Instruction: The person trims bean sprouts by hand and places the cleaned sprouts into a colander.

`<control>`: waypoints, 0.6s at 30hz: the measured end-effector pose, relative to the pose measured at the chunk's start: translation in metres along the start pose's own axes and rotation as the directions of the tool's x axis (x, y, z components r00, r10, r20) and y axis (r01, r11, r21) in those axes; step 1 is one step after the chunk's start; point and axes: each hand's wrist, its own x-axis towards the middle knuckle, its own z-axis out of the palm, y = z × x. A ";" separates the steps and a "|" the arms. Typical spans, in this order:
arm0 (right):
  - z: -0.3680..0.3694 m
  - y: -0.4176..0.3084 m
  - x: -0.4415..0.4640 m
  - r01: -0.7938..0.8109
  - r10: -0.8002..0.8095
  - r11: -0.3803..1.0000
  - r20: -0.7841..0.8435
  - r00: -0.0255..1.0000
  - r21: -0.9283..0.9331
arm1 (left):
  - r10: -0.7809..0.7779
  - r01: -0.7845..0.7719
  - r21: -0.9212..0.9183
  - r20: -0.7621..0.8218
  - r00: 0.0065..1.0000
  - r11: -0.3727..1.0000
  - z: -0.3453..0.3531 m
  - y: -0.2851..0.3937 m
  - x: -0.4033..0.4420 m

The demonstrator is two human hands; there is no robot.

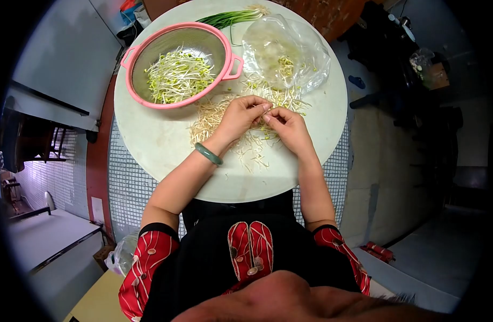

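Over the middle of the round white table [160,142], my left hand [240,119] and my right hand [290,127] meet with fingertips pinched. Between them seems to be a bean sprout, mostly hidden by the fingers. A green bangle [209,154] circles my left wrist. Loose bean sprouts and thin root ends [207,117] lie spread beneath and around both hands. Beyond my left hand stands a pink-rimmed mesh colander [129,80] holding a heap of white sprouts with yellow-green heads [179,78]. A clear plastic bag [315,59] with some sprouts inside rests past my right hand.
A bunch of green onions [227,19] lies at the table's far edge, behind the colander and bag. Small grey floor tiles [131,185] show around the table. A blue slipper [357,81] is on the floor to the right. A white surface [48,236] stands at left.
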 end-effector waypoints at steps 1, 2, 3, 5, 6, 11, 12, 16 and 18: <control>0.001 0.002 0.000 -0.001 0.001 1.000 0.006 1.000 0.002 | -0.009 0.008 -0.032 -0.017 1.000 0.999 -0.001 -0.002 0.000; 0.000 0.003 0.000 0.003 -0.002 1.000 -0.022 1.000 0.019 | -0.018 0.016 -0.063 -0.035 0.999 0.998 -0.002 -0.003 0.000; -0.001 -0.001 0.000 0.007 -0.006 0.999 -0.050 0.999 0.036 | -0.027 0.022 -0.095 -0.052 0.998 0.995 -0.003 -0.004 -0.001; -0.003 -0.005 0.002 0.045 -0.036 0.994 -0.089 0.995 0.097 | -0.052 0.052 -0.024 -0.012 0.999 0.998 -0.009 -0.005 -0.003; -0.005 -0.006 0.006 0.078 -0.063 0.987 -0.104 0.993 0.141 | -0.066 0.066 0.013 0.009 0.998 0.998 -0.011 -0.005 -0.003; -0.008 -0.024 0.009 0.261 -0.299 0.919 -0.093 0.950 -0.296 | -0.101 0.093 0.145 0.052 0.993 0.985 -0.009 -0.008 -0.007; -0.010 -0.023 0.010 0.322 -0.373 0.867 -0.067 0.925 -0.381 | -0.101 0.091 0.161 0.057 0.993 0.983 -0.010 -0.008 -0.007; -0.017 -0.020 0.013 0.484 -0.598 0.598 0.046 0.800 -0.638 | -0.126 0.110 0.213 0.061 0.990 0.971 -0.015 -0.004 -0.011; -0.017 -0.018 0.013 0.491 -0.651 0.517 0.051 0.758 -0.702 | -0.136 0.112 0.254 0.078 0.988 0.961 -0.019 0.001 -0.013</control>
